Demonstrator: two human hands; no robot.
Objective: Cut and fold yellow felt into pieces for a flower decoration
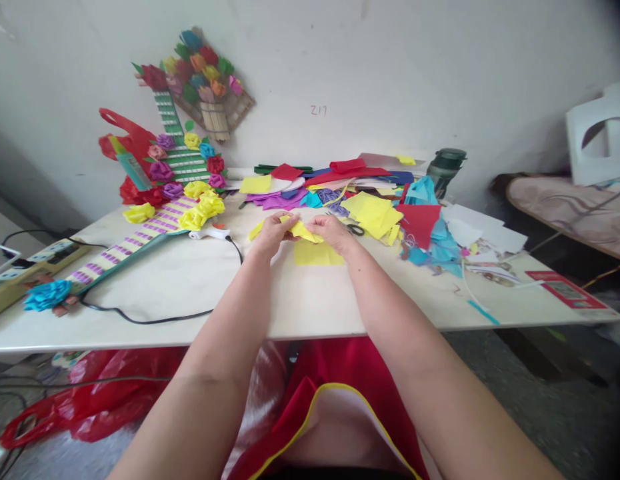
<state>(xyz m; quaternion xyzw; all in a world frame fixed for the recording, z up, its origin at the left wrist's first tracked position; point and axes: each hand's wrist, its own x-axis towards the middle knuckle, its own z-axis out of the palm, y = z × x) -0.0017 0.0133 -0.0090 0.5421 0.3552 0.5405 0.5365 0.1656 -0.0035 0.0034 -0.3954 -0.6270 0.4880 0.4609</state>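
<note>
- Grip: your left hand point(276, 233) and right hand point(331, 232) pinch yellow paper point(304, 233), back from the front edge of the table point(315, 307).
- Yellow flowers point(211, 202) toward the left edge look finished; your held piece seems only part-shaped.

Over the white surface point(310, 307), the left hand point(275, 235) and right hand point(333, 233) pinched a crumpled yellow piece point(304, 232) in a two-handed grip, above a flat yellow sheet point(319, 255). A white glue gun point(211, 233) lay to the left, near yellow flowers point(203, 210); to the right were scissors point(358, 233) and yellow sheets point(374, 212). A dark green bottle point(446, 167) stood farther back, near the wall point(390, 80).
</note>
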